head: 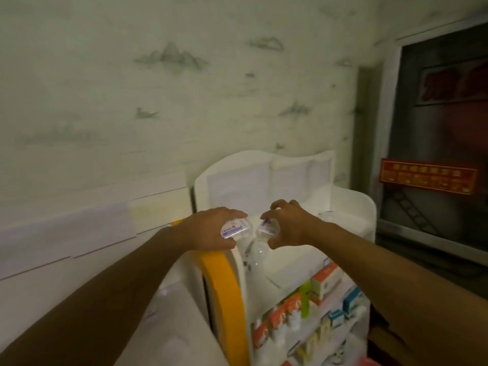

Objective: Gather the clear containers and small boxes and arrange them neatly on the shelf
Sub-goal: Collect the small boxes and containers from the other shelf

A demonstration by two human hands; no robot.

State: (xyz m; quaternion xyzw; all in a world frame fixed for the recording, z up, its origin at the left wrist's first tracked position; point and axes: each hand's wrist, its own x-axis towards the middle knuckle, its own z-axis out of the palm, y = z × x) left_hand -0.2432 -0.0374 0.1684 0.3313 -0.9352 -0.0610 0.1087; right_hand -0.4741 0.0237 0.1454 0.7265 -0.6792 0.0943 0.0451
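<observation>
I have 2 small clear plastic containers with white, blue-printed labels in hand, 1 each side. The left container point(235, 227) sits under my left hand point(211, 228), whose fingers curl over its top while the thumb hooks beneath, so the hand is clamped on it. The right container point(268, 229) is pinched by my right hand point(286, 225), fingertips on its upper edge and thumb below; the index finger is lifted and bent above the rest. The 2 containers are just beside each other, a narrow gap between them, and both hang over the top tier of the white tiered display shelf point(365, 207).

Directly below the gap between my hands lies another clear rounded piece point(257, 253); too blurred for me to say what it is. Further below my right hand, the lower tiers hold rows of small cardboard boxes point(326, 282) in orange and white, with blue and white ones beyond them toward my right forearm, and a green upright item point(305, 297) among them. Under my left wrist curves a yellow-orange rounded edge band point(224, 294) on a white panel. Past both hands stands the shelf's scalloped white back panel, then a pale wall with faint grey mountain patterns point(169, 56). Far off my right hand a red sign with yellow characters point(427, 178) hangs on a dark door; the text is unreadable.
</observation>
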